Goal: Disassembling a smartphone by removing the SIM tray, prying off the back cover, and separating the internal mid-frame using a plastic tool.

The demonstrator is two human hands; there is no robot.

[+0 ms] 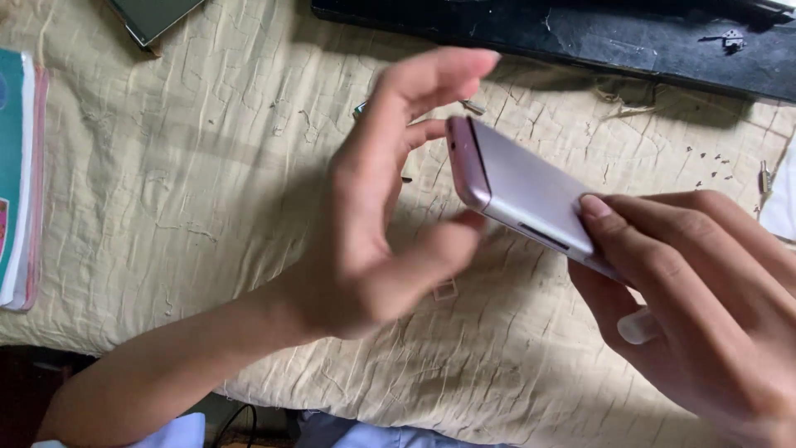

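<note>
- Slim pink-lilac metal-cased phone [522, 192], centre-right of frame, held tilted above the cloth, top edge toward the left hand; a dark slot shows on its lower side edge. Its lower end is hidden inside the right hand.
- Right hand [705, 307], lower right, fingers closed around the phone's lower end, one fingertip pressed on its back. Wrist cut off by the frame edge.
- Left hand [390, 207], centre, blurred; fingers spread and curved, thumb tip just at the phone's lower edge. Contact hard to judge.
- Small pale rectangular tray [445, 289] on the cloth below the left thumb, faint.
- Crinkled beige cloth [191, 166] covers the surface.
- Small metal bits [474, 106] behind the left fingers, partly hidden.
- Tiny dark screws [715, 166] scattered at upper right.
- Black flat panel [630, 41] along the top edge, cut off.
- Teal-covered books [18, 174] at left edge, cropped.
</note>
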